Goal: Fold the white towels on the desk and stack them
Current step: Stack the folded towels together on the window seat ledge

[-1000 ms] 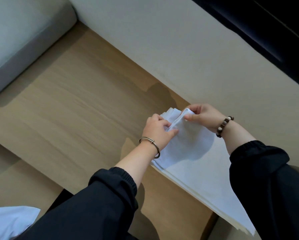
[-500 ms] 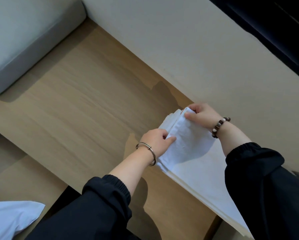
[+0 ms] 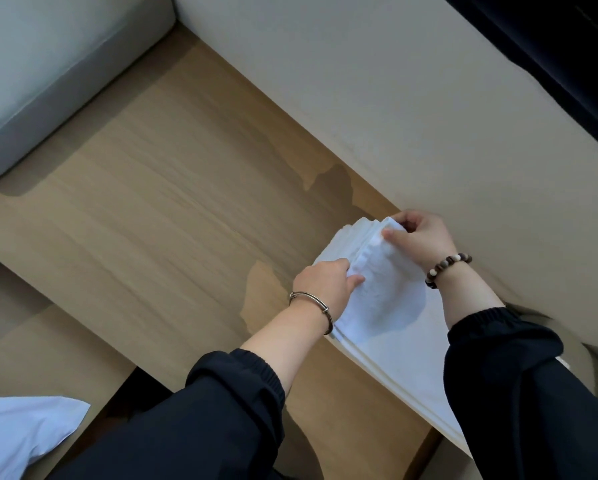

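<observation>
A pile of several flat white towels [image 3: 408, 368] lies along the right part of the wooden desk [image 3: 145, 216], next to the beige wall. The top white towel [image 3: 380, 289] is lifted and bunched at its far end. My left hand [image 3: 325, 289] pinches its left edge, thumb on top. At the far corner my right hand [image 3: 420, 237] pinches the towel between thumb and fingers. Both wrists wear bracelets, both arms black sleeves.
A grey cushion [image 3: 41, 64] sits at the desk's far left. A beige wall [image 3: 394, 98] runs close behind the pile. Another white cloth [image 3: 17, 434] shows at the lower left, below the desk edge. A dark gap [image 3: 131, 389] opens under the desk's front edge.
My left hand slid down the towel's left edge toward me while the right hand kept the far corner. The towel's far end is more raised and wrinkled now.
</observation>
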Demonstrator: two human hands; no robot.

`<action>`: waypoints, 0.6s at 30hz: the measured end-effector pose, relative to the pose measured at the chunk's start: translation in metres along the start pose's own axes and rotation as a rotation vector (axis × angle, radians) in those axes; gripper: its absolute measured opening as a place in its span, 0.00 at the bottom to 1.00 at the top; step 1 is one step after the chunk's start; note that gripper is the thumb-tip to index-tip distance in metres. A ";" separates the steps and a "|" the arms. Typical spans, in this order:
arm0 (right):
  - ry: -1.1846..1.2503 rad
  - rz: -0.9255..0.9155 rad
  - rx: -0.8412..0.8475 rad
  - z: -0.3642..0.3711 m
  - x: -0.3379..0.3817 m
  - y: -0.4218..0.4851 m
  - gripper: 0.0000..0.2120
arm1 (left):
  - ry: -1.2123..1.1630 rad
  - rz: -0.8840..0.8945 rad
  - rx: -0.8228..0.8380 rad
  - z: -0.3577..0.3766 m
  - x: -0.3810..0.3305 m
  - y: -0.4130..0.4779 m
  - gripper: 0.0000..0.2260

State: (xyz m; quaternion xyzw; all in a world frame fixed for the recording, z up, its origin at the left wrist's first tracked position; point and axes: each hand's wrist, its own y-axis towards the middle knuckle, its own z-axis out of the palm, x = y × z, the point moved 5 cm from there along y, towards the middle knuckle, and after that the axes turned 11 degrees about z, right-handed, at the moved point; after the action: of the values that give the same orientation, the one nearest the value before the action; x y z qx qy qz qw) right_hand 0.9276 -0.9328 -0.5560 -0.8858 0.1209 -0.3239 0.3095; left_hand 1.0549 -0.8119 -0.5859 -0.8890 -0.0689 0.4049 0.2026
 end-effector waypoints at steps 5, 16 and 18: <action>0.003 -0.021 -0.059 0.011 0.002 -0.002 0.04 | 0.013 -0.049 0.035 0.000 0.017 0.000 0.21; -0.198 -0.026 0.029 0.007 -0.004 0.004 0.12 | -0.126 -0.184 0.059 0.009 0.039 -0.014 0.21; -0.206 -0.016 0.057 0.001 -0.008 0.005 0.13 | -0.053 -0.111 0.001 0.009 0.032 -0.017 0.21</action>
State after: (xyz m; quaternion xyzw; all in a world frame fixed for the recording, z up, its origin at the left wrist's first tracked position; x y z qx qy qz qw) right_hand 0.9224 -0.9331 -0.5641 -0.9063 0.0722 -0.2367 0.3426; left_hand 1.0704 -0.7849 -0.6065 -0.8726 -0.1234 0.4164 0.2234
